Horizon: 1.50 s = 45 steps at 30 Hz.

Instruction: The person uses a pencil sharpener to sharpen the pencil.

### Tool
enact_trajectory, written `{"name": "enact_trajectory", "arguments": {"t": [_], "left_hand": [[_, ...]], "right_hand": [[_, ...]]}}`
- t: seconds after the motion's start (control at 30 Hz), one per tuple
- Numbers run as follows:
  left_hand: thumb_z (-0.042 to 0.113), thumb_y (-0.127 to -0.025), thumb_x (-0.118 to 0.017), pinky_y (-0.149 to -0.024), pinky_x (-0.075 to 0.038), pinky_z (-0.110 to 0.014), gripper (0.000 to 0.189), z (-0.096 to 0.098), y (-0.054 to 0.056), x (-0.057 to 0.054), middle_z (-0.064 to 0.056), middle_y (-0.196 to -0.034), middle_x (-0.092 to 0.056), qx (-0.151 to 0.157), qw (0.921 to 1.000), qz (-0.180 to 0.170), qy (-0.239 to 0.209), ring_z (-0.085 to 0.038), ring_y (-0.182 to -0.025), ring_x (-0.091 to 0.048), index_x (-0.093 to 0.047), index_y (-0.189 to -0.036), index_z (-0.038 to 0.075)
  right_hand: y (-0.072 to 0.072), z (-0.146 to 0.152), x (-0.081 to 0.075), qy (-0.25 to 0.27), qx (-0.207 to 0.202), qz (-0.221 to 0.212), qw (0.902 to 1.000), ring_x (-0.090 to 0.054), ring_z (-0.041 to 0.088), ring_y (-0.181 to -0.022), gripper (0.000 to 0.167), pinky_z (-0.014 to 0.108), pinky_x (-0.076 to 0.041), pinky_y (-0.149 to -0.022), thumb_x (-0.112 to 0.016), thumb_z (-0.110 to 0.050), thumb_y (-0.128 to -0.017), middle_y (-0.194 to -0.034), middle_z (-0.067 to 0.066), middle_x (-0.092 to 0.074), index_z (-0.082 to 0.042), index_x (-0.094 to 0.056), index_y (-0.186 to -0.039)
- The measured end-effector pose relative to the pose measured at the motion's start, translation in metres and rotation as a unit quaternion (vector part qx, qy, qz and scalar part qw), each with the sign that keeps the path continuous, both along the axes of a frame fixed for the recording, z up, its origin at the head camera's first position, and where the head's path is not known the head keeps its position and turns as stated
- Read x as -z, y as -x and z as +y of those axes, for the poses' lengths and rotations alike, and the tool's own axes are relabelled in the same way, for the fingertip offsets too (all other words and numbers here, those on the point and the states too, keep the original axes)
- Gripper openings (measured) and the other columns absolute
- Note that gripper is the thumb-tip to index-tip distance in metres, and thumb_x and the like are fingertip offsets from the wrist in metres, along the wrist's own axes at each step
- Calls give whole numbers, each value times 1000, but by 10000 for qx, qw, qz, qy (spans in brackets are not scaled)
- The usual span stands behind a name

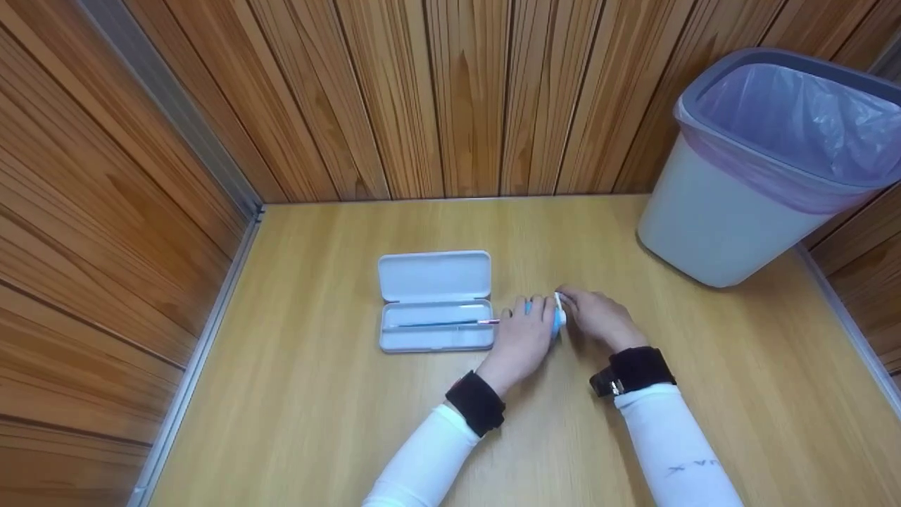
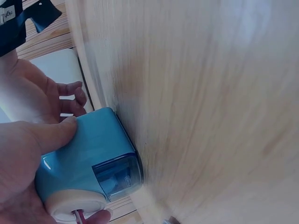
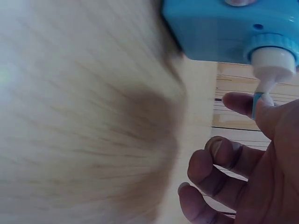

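Note:
A blue crank pencil sharpener (image 2: pixel 88 149) with a clear shavings window stands on the table, largely covered by hands in the head view. My left hand (image 1: pixel 524 338) grips its body from above, thumb along one side. A pencil (image 2: pixel 79 216) is in the round front opening; in the head view, a thin pencil (image 1: pixel 487 322) with a reddish end overlaps the case to the left. At the sharpener's other end, my right hand (image 1: pixel 602 317) pinches the white crank (image 3: pixel 273 65) between thumb and forefinger. Its other fingers curl loosely below.
An open grey pencil case (image 1: pixel 434 274) lies left of the hands, lid tilted back. A pale waste bin (image 1: pixel 725 204) with a pinkish liner stands at the back right. Wood-panelled walls (image 1: pixel 464 98) border the table at the back and sides.

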<state>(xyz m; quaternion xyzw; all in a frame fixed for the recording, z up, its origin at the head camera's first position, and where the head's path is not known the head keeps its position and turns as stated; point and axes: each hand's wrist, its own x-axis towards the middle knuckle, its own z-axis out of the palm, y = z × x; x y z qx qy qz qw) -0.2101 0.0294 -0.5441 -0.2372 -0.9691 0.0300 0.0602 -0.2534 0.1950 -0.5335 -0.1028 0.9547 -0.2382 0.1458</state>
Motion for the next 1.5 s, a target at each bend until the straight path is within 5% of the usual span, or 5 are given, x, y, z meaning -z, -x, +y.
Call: {"name": "enact_trajectory", "arguments": {"t": [0.5, 0.7, 0.97, 1.5], "left_hand": [[26, -102, -48, -80, -49, -38, 44, 1, 0, 1, -6, -132, -51, -97, 9999, -84, -90, -25, -115, -51, -44, -143, 12], [27, -102, -49, -76, -49, -37, 42, 3, 0, 1, -5, -129, -52, -195, 9997, -16, -136, -24, -112, -52, -45, -141, 12], [25, -101, -48, -70, -49, -35, 42, 3, -2, 0, -4, -126, -52, -234, 9996, 166, 45, -23, -110, -51, -45, -141, 12], [29, -103, -46, -81, -49, -39, 46, 7, -1, -4, -5, -133, -50, -377, 9986, -307, 215, -24, -116, -50, -40, -146, 14]], "right_hand": [[-4, -6, 5, -543, -1, 104, 9985, -50, 43, -124, 35, 59, -38, -101, -48, -5, -100, -132, 21, -58, -7, -61, -133], [-8, -7, 9, -850, -259, 757, 9932, -65, 37, -93, 28, 53, -51, -78, -52, 1, -94, -100, 18, -70, -6, -74, -112], [-20, -8, 15, -1120, -436, 1411, 9827, -58, 27, -61, 12, 45, -50, -56, -60, 3, -87, -71, 12, -63, -1, -71, -85], [-44, -10, 13, -914, -514, 1538, 9825, -52, 21, -57, 12, 40, -48, -54, -60, 1, -91, -69, 9, -61, 1, -71, -90]]}}
